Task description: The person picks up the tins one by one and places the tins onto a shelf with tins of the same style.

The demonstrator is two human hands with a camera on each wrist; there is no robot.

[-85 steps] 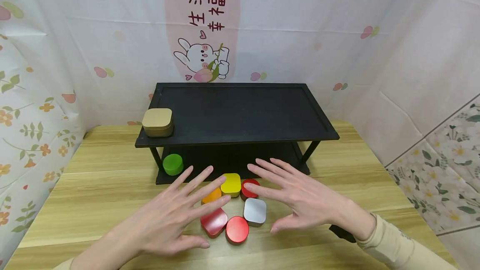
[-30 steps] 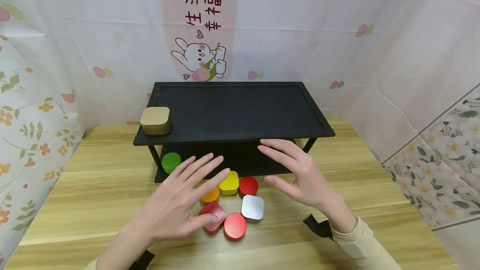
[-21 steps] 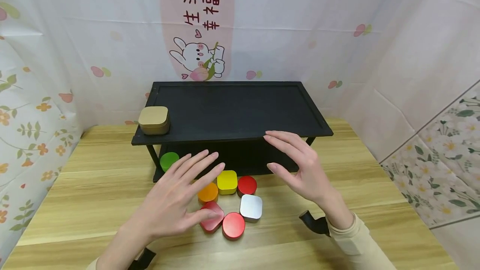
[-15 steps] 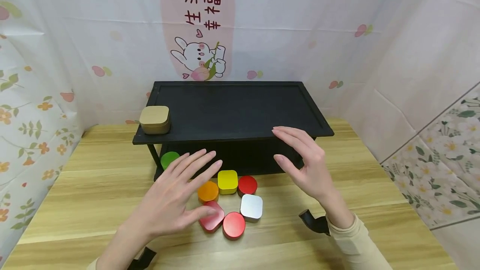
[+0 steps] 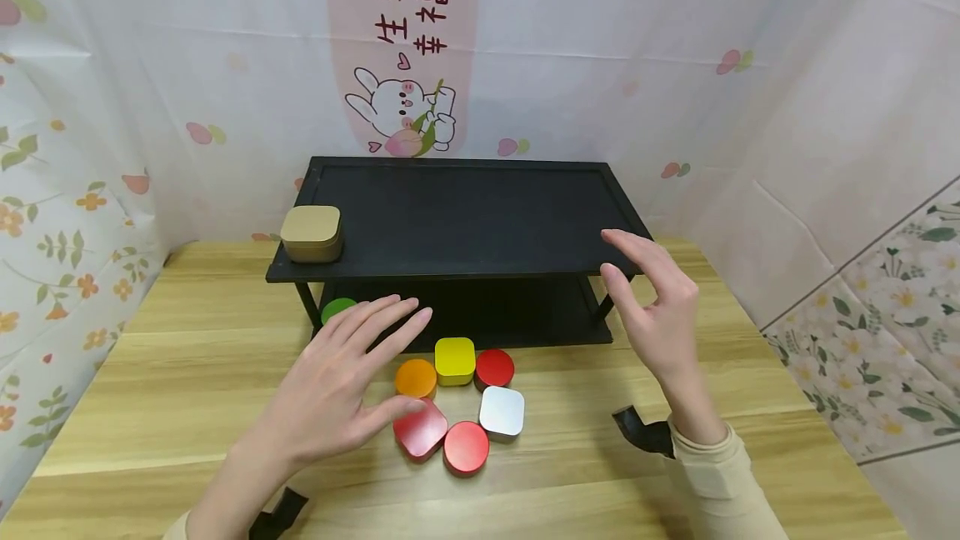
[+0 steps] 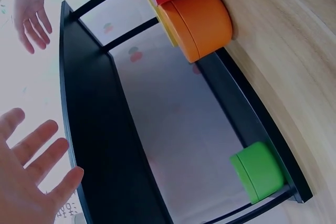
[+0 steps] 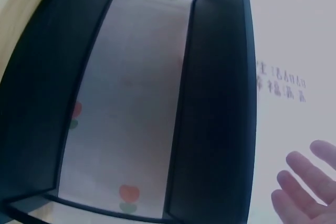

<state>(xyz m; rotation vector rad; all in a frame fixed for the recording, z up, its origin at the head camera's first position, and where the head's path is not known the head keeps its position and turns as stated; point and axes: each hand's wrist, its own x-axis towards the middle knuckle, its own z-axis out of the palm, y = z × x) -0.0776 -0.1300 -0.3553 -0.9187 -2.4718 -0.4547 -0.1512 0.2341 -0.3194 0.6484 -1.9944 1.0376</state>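
My left hand (image 5: 330,390) hovers with spread fingers over the left side of a ring of small lidded tins, holding nothing. Under its thumb lies a pinkish-red square tin (image 5: 422,430). The ring also has an orange round tin (image 5: 416,378), a yellow square tin (image 5: 454,361), a dark red round tin (image 5: 495,369), a silver square tin (image 5: 502,412) and a bright red round tin (image 5: 466,447). My right hand (image 5: 660,307) is raised at the right front corner of the black two-tier shelf (image 5: 465,215), fingers loosely extended and nothing in them.
A gold square tin (image 5: 311,233) stands on the shelf's top left corner. On the lower tier at the left, a green round tin (image 6: 258,171) is partly covered by my left hand in the head view. A patterned cloth (image 5: 600,90) hangs behind the wooden table (image 5: 187,373).
My right hand has lifted from above the tins and moved right to the shelf's corner. The left hand has shifted slightly left. All the tins stay where they were.
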